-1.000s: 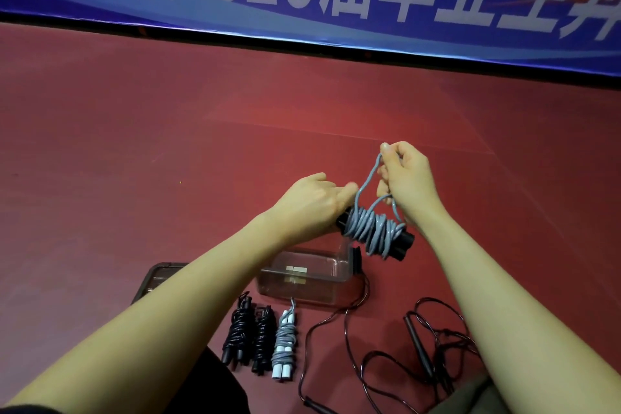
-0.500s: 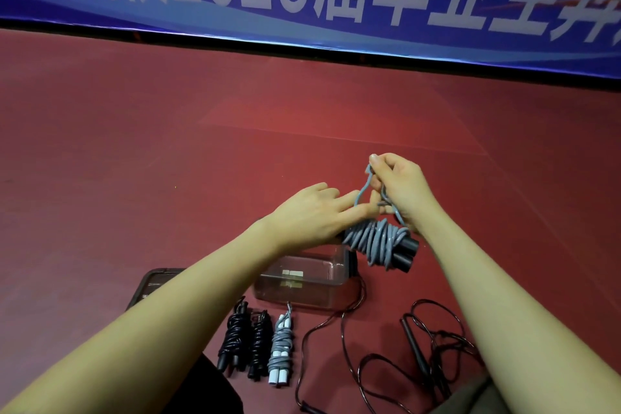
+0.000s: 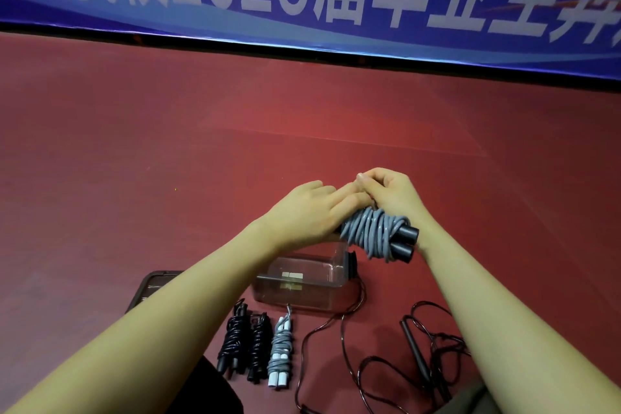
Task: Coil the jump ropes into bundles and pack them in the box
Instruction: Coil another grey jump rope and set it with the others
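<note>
While both hands work at chest height, the grey rope bundle (image 3: 376,236) sits between them, its two black handle ends poking out toward 4 o'clock.

Left hand (image 3: 309,215): fingers fairly straight, laid over the left end of the bundle, pressing and steadying it. Whether the thumb curls under I cannot tell.

Right hand (image 3: 389,193): clenched at the bundle's top, fingertips pinching what is most likely the rope's tail; the tail itself is hidden.

Change: a second ago a free loop of grey rope stood up from the bundle, held high by the right hand. Half a second ago it was shorter. Now no loose loop shows; the right hand has come down tight against the wraps. My reading: the tail is being tucked or cinched, so this bundle is nearly finished.

Floor (image 3: 168,161), red, below the hands:
- clear box (image 3: 302,282) at 6 o'clock of the hands, no ropes in it that I can see
- three finished bundles at 7 o'clock: two black bundles (image 3: 243,343), one grey-and-white bundle (image 3: 280,351)
- one loose dark rope (image 3: 413,346) at 5 o'clock, not yet coiled
- dark lid (image 3: 151,289) left of the box, partly hidden by the forearm

Nothing packed yet, by the look of it.
</note>
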The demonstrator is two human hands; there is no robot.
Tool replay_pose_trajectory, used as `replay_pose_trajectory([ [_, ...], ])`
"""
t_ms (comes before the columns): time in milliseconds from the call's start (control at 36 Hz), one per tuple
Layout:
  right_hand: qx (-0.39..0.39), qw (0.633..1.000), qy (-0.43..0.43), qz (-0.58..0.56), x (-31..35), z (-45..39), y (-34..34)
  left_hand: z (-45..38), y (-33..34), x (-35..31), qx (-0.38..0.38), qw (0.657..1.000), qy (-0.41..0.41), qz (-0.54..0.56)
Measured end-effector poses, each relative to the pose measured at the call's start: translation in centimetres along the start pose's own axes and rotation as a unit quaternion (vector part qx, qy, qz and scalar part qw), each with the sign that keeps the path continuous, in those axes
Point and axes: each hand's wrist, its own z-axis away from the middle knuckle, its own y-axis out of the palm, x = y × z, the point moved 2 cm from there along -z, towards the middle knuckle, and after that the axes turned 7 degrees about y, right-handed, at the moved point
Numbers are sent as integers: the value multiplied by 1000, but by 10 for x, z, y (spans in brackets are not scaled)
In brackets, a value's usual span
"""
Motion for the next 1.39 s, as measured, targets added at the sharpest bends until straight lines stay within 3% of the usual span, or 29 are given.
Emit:
replay_pose_trajectory([
  [111, 23, 996, -46, 71, -1, 2, 4, 1, 0, -1, -6, 999, -38, 22],
  [278, 123, 989, 23, -84, 1, 10, 5, 5, -5, -1, -18, 982, -162, 95],
  [361, 132, 986, -17, -99, 7, 14, 5, 3, -6, -2, -15, 939, -293, 179],
  [444, 138, 979, 5, -152, 10, 15, 10, 0, -6, -2, -59, 888, -370, 267],
  [583, 108, 990, 0, -86, 11, 13, 16, -2, -3, -1, -131, 828, -427, 339],
  [694, 117, 987, -31, 105, 10, 13, 21, 1, 2, 6, -143, 793, -473, 358],
  [917, 102, 973, -3, 208, 12, 14, 23, 3, 9, 10, -93, 811, -483, 318],
  [1167, 127, 949, 74, 278, 6, 20, 33, 10, 16, 13, -55, 805, -532, 255],
  [1389, 23, 932, 77, 352, 5, 13, 37, 6, 20, 14, -26, 803, -554, 217],
])
